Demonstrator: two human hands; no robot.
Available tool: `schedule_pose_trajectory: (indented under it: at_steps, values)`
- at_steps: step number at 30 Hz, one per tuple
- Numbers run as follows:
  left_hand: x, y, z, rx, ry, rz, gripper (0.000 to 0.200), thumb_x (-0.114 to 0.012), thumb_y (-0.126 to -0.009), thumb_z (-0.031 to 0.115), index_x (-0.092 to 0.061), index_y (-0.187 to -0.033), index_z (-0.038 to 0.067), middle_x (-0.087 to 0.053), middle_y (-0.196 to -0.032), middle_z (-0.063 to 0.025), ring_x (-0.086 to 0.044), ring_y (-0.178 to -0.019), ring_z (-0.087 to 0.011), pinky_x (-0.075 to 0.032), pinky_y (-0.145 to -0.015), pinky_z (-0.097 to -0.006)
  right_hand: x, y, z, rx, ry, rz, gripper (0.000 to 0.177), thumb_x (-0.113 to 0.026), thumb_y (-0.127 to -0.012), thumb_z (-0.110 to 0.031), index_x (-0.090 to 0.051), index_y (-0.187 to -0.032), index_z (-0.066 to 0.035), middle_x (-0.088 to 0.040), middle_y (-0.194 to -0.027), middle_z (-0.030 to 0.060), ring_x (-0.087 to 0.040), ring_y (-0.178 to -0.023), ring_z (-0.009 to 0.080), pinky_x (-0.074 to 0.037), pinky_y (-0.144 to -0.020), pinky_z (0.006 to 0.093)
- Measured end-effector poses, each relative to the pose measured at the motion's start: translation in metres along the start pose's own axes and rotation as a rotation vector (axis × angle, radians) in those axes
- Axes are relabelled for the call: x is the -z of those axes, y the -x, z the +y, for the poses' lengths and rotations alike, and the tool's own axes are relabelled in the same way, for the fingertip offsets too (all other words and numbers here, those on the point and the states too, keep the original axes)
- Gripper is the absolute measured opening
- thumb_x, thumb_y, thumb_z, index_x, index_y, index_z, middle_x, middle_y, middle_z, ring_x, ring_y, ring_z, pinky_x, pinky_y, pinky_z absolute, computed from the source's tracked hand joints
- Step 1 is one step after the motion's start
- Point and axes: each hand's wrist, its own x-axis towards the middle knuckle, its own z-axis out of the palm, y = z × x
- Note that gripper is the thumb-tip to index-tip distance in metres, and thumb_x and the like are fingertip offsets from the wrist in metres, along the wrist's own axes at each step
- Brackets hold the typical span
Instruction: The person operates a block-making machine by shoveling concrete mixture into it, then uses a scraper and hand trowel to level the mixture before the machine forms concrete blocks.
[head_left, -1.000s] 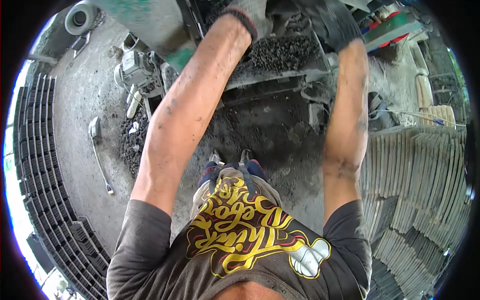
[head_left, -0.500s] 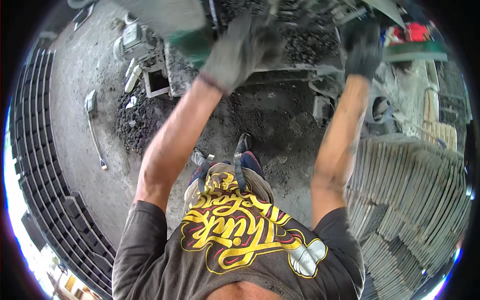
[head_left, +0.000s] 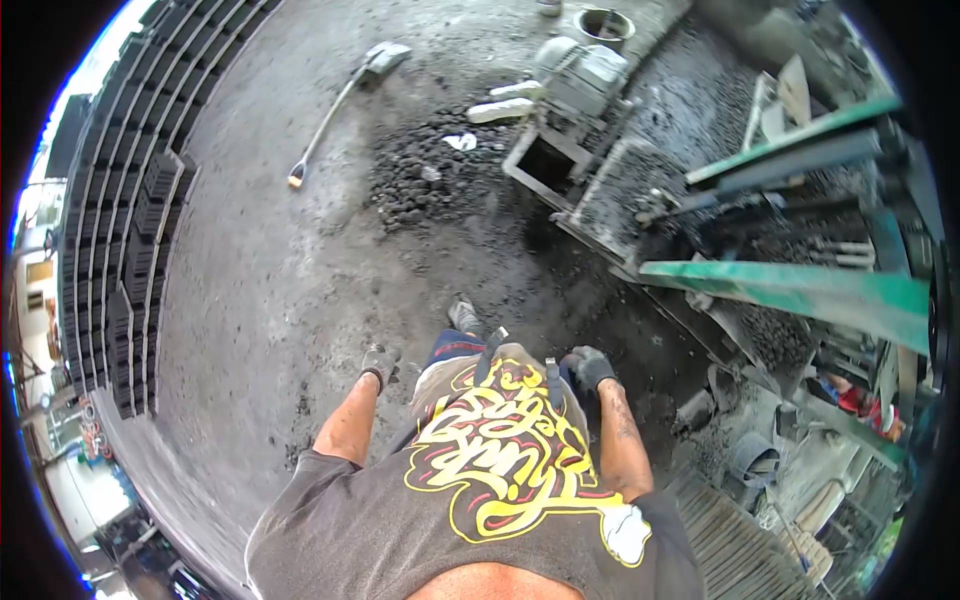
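My left hand, in a grey work glove, hangs low beside my left hip over the bare floor. Its fingers look loosely bent and apart, with nothing seen in them. My right hand, in a darker glove, hangs close to my right hip, near a hanging strap. Nothing shows in that hand either, though its fingers are partly hidden. Ahead and to the right stands a machine with a green metal beam and dark gravelly material; both hands are apart from it.
A shovel lies on the floor ahead, left of a dark rubble heap. Beside the heap is a motor with a square metal frame. Stacked dark blocks line the left; stacked boards stand at lower right.
Both hands have left the machine and dropped to my sides. My body and view have turned left, so the machine now sits to the right and the shovel nearer the middle.
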Motion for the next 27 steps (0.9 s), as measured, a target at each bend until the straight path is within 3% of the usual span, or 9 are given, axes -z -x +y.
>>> schedule_pose_trajectory:
  at_steps: [1,6,11,17,21,23,24,26,27]
  values:
    - [0.016,-0.009,-0.003,0.046,-0.026,-0.034,0.025,-0.065,-0.081,0.017,-0.052,-0.100,0.007,-0.057,-0.070,-0.0041,-0.054,-0.055,-0.0141,-0.047,-0.046,-0.0313,0.011,-0.012,-0.037,-0.358,-0.269,-0.056,0.042,-0.062,-0.082,-0.032,-0.062,-0.114,-0.006,-0.063,-0.112,0.0177,-0.058,-0.107,0.0331,-0.045,-0.092,0.0394]
    - [0.080,-0.068,0.028,-0.136,-0.045,-0.113,0.036,-0.068,-0.079,0.022,-0.054,-0.108,0.005,-0.062,-0.080,-0.0055,-0.060,-0.062,-0.0148,-0.052,-0.050,-0.0313,0.000,-0.132,-0.066,-0.242,-0.078,0.118,0.038,-0.060,-0.082,-0.030,-0.062,-0.112,-0.005,-0.062,-0.112,0.0197,-0.057,-0.109,0.0343,-0.044,-0.093,0.0388]
    - [0.113,-0.099,0.094,-0.152,0.167,-0.086,0.021,-0.066,-0.080,0.022,-0.059,-0.094,0.008,-0.062,-0.077,-0.0033,-0.060,-0.064,-0.0127,-0.053,-0.052,-0.0274,0.020,-0.195,-0.184,-0.343,-0.369,0.027,0.038,-0.058,-0.088,-0.023,-0.055,-0.123,-0.009,-0.064,-0.082,0.0081,-0.058,-0.054,0.0142,-0.046,-0.045,0.0295]
    - [0.160,-0.157,0.162,-0.253,0.260,-0.007,0.027,-0.064,-0.081,0.021,-0.059,-0.102,0.004,-0.061,-0.083,-0.0009,-0.057,-0.067,-0.0114,-0.050,-0.056,-0.0275,-0.015,-0.286,-0.249,-0.232,-0.068,-0.155,0.033,-0.057,-0.089,-0.022,-0.056,-0.119,-0.010,-0.062,-0.076,0.0076,-0.058,-0.051,0.0170,-0.048,-0.043,0.0322]
    - [0.196,-0.281,0.187,-0.410,0.225,0.079,0.031,-0.064,-0.082,0.021,-0.057,-0.105,0.003,-0.060,-0.089,-0.0016,-0.057,-0.074,-0.0112,-0.050,-0.062,-0.0277,-0.076,-0.385,-0.194,0.145,0.227,-0.133,0.025,-0.058,-0.087,-0.023,-0.061,-0.107,-0.007,-0.063,-0.074,0.0122,-0.061,-0.054,0.0219,-0.050,-0.047,0.0351]
    - [0.227,-0.340,0.221,-0.417,0.173,0.032,0.057,-0.065,-0.082,0.016,-0.044,-0.130,-0.006,-0.060,-0.118,-0.0121,-0.057,-0.105,-0.0178,-0.043,-0.092,-0.0276,-0.092,-0.423,-0.205,0.214,0.362,-0.160,0.022,-0.058,-0.087,-0.023,-0.063,-0.101,-0.007,-0.065,-0.078,0.0145,-0.063,-0.063,0.0265,-0.052,-0.056,0.0363]
    - [0.240,-0.367,0.239,-0.408,0.162,0.028,0.057,-0.065,-0.082,0.016,-0.044,-0.130,-0.006,-0.060,-0.118,-0.0121,-0.057,-0.105,-0.0178,-0.043,-0.092,-0.0276,-0.102,-0.447,-0.206,0.275,0.430,-0.167,0.021,-0.057,-0.086,-0.023,-0.064,-0.099,-0.007,-0.065,-0.080,0.0157,-0.064,-0.067,0.0288,-0.053,-0.061,0.0368]
    - [0.269,-0.437,0.283,-0.245,0.687,-0.012,0.044,-0.066,-0.083,0.017,-0.053,-0.120,-0.002,-0.060,-0.102,-0.0023,-0.056,-0.088,-0.0131,-0.047,-0.078,-0.0287,-0.115,-0.496,-0.246,0.375,0.575,-0.153,0.022,-0.057,-0.085,-0.022,-0.065,-0.098,-0.007,-0.066,-0.086,0.0173,-0.065,-0.076,0.0323,-0.053,-0.070,0.0374]
    - [0.283,-0.482,0.306,-0.188,0.858,-0.024,0.040,-0.066,-0.083,0.018,-0.056,-0.117,0.000,-0.060,-0.096,0.0010,-0.056,-0.083,-0.0115,-0.048,-0.073,-0.0290,-0.107,-0.500,-0.294,0.167,0.438,-0.129,0.023,-0.057,-0.084,-0.022,-0.066,-0.098,-0.006,-0.066,-0.091,0.0180,-0.063,-0.084,0.0344,-0.051,-0.076,0.0382]
